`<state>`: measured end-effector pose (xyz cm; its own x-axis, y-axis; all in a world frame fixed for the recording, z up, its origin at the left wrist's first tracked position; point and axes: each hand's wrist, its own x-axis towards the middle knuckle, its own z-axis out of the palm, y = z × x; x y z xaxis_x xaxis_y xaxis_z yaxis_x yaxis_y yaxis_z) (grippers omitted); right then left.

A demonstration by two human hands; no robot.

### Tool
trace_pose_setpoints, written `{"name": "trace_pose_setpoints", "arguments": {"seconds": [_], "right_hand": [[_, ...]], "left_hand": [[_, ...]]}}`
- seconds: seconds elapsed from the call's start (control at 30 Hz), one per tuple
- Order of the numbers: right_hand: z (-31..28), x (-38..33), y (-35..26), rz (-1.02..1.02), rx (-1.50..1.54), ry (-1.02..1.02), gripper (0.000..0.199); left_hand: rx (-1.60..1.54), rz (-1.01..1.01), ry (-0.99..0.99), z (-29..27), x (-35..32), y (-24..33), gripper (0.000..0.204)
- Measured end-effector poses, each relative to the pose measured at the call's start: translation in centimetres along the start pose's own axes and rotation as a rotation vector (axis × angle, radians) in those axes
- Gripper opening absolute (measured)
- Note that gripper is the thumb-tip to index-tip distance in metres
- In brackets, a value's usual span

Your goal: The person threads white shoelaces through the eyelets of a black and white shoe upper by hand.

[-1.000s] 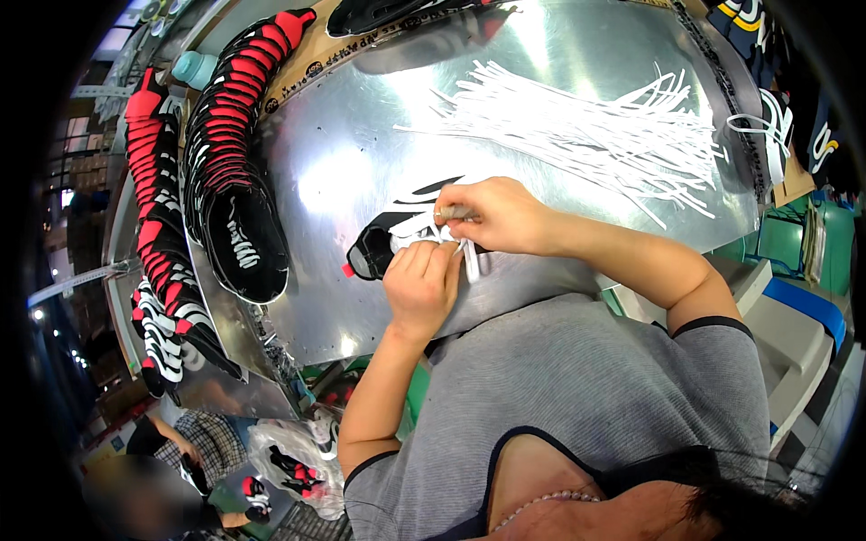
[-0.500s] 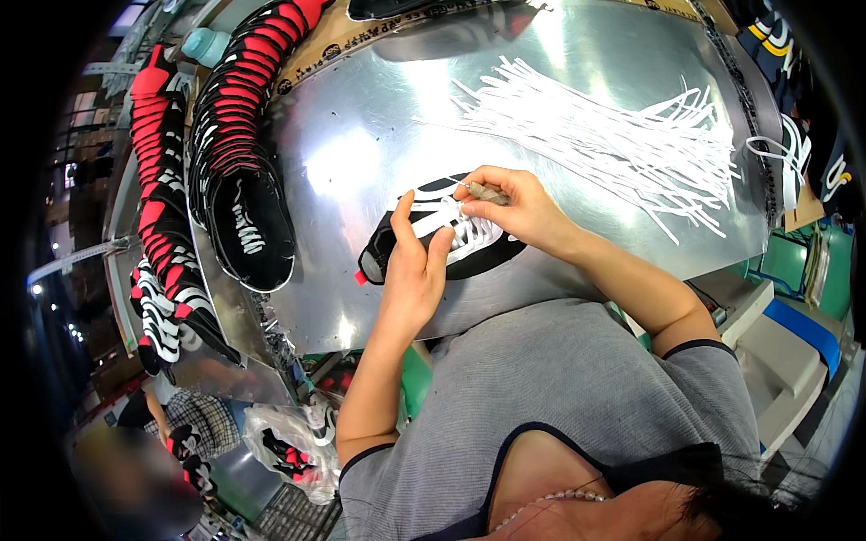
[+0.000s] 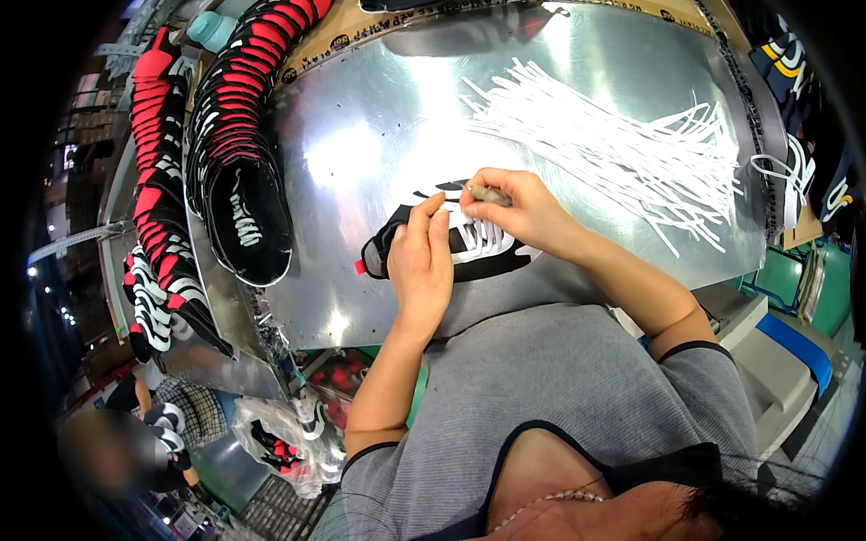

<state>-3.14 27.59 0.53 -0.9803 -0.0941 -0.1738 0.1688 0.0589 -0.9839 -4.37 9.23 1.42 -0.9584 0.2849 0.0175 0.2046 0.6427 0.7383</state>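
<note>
Left hand (image 3: pixel 420 261) presses flat, fingers together, on the black shoe upper (image 3: pixel 433 254); right hand (image 3: pixel 516 207) pinches a slim tool (image 3: pixel 488 194): best steady the upper, work the white lacing (image 3: pixel 480 238) eyelet by eyelet

Black shoe upper (image 3: pixel 469 257) with white laces (image 3: pixel 483 236) and red tab, lying flat on the metal sheet, partly laced

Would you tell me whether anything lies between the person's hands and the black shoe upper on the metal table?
Nothing visible: the left hand and right hand already rest on the shoe upper and its white laces.
</note>
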Motion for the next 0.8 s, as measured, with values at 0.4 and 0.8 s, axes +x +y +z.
{"name": "trace_pose_setpoints", "arguments": {"seconds": [0.4, 0.8], "right_hand": [[-0.3, -2.6, -0.5, -0.079, -0.225, 0.092, 0.020], [1.2, -1.5, -1.1, -0.168, -0.970, -0.078, 0.023]], "left_hand": [[0.005, -0.043, 0.048, 0.6, 0.0, 0.1, 0.045], [-0.081, 0.048, 0.048, 1.5, -0.5, -0.2, 0.039]]}}
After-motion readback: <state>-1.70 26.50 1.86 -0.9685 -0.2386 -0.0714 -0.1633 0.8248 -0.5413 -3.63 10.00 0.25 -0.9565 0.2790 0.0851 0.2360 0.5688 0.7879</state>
